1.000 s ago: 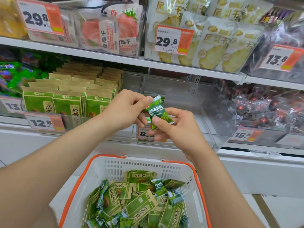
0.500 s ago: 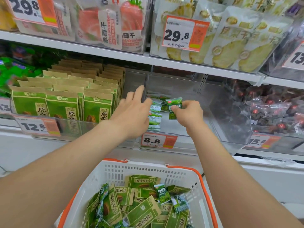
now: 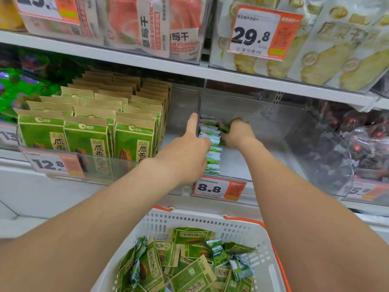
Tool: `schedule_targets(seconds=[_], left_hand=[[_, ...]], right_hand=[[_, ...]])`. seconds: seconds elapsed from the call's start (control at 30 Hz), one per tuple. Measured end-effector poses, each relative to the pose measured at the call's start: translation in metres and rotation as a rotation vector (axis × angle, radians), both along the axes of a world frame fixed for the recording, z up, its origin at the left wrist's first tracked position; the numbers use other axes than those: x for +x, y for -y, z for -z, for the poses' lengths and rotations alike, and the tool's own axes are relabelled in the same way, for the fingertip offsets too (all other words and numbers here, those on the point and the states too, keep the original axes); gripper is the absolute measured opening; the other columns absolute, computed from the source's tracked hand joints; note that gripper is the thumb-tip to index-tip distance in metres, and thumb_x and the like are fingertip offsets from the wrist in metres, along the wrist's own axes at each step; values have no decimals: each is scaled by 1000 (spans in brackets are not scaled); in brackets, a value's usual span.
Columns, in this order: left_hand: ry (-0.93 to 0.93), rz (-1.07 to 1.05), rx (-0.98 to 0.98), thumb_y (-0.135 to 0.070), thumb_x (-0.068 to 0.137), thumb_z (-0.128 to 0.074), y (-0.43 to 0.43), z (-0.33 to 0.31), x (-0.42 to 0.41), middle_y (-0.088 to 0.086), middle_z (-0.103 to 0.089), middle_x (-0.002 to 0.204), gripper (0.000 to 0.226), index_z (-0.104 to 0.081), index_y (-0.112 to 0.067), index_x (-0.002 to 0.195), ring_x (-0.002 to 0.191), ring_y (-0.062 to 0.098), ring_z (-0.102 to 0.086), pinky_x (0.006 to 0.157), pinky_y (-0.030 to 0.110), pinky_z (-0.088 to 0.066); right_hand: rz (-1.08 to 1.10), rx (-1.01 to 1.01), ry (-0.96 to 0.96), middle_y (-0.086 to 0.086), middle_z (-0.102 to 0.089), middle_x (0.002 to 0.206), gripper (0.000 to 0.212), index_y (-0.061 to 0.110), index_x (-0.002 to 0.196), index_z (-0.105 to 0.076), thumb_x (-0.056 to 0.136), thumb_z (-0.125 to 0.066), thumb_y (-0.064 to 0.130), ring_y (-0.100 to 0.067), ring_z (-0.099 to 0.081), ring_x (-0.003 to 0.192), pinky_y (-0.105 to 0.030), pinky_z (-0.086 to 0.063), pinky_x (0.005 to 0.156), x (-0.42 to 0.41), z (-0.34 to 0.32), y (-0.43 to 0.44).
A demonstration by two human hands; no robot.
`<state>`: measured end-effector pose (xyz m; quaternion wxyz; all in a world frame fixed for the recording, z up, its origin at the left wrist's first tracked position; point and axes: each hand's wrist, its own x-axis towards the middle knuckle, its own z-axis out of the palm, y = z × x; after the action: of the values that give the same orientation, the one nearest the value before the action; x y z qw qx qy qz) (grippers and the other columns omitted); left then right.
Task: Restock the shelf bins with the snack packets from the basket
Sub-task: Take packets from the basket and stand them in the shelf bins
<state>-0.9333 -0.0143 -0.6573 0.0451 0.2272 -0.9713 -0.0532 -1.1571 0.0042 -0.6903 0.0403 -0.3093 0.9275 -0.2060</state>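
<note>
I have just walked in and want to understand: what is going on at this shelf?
A person is restocking. The right hand pinches a small green foil packet at the back of a row of like packets in the clear plastic bin. The left hand rests against that row. Other green packets lie in the white basket with orange rim.

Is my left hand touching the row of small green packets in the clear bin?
Touching. The head view shows the left hand pressed against the row of small green packets, no gap at their ends.

Right hand (image 3: 237, 134) fingertips hidden among packets (image 3: 213, 151), basket (image 3: 189, 217) cut by bottom edge
</note>
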Motion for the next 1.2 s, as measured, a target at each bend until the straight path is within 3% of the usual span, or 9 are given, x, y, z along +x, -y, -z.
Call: schedule_targets(seconds=[0.13, 0.33, 0.43, 0.53, 0.67, 0.8, 1.0, 1.1, 1.2], left_hand=[[5, -6, -16, -17, 103, -53, 0, 2, -2, 22, 21, 169, 18, -58, -19, 121, 56, 25, -58, 72, 44, -54], [-1, -24, -64, -15, 103, -54, -4, 4, -2, 24, 16, 168, 24, -56, -19, 126, 61, 24, -57, 63, 39, -46], [-45, -49, -104, -12, 99, -56, -6, 6, 0, 24, -10, 163, 25, -58, -17, 124, 82, 30, -58, 66, 41, -44], [-57, -58, -114, -10, 97, -58, -10, 6, 1, 22, -25, 152, 24, -59, -17, 120, 71, 25, -54, 62, 42, -47], [-56, -60, -103, -9, 97, -58, -9, 5, 2, 19, -21, 157, 22, -62, -18, 117, 63, 26, -58, 59, 41, -49], [-61, -75, -68, -9, 95, -58, -6, 3, 2, 20, -15, 165, 18, -67, -18, 108, 78, 36, -67, 76, 48, -57], [-64, -79, -59, -8, 95, -58, -5, 2, 2, 22, -9, 170, 12, -65, -18, 97, 88, 37, -69, 78, 48, -57], [-46, -72, -49, -8, 96, -58, -7, 3, 2, 22, -8, 170, 12, -63, -19, 93, 84, 34, -70, 74, 47, -57], [9, -63, -68, -5, 96, -56, -11, -1, 5, 25, -5, 170, 16, -62, -20, 93, 70, 32, -67, 56, 39, -45]], right_hand=[[105, -93, -44, -27, -53, 134, 81, -2, 143, -33, 88, -84, 29, -44, -59, 122, -44, -52, 91, 1, 1, -5], [-8, -1, -63, -18, -60, 118, 32, 12, 110, -50, 93, -75, 20, -38, -60, 100, -35, -42, 74, -2, 3, -6], [-51, 25, -9, -20, -59, 118, 29, 10, 119, -60, 96, -72, 22, -38, -62, 102, -37, -53, 82, -1, 1, -20], [-8, -47, -77, -24, -59, 126, 26, 8, 124, -67, 98, -65, 10, -44, -63, 110, -38, -53, 89, -6, -1, -30], [-2, -2, -72, -24, -60, 119, 18, 5, 114, -67, 97, -63, 8, -41, -61, 97, -34, -47, 76, -3, 2, -26], [34, 3, -94, -22, -62, 117, 12, 6, 106, -57, 95, -64, 6, -42, -63, 108, -34, -45, 75, -3, 0, -11], [76, 64, -160, -24, -53, 135, 68, -7, 148, -27, 96, -67, 11, -37, -59, 123, -36, -49, 85, -4, 1, 4], [88, 45, -138, -20, -60, 126, 50, 3, 131, -51, 93, -76, 25, -40, -63, 115, -40, -53, 84, -3, 3, -4], [70, 58, -85, -19, -60, 117, 44, 6, 119, -57, 93, -76, 36, -41, -64, 105, -42, -56, 81, 1, -5, -20]])
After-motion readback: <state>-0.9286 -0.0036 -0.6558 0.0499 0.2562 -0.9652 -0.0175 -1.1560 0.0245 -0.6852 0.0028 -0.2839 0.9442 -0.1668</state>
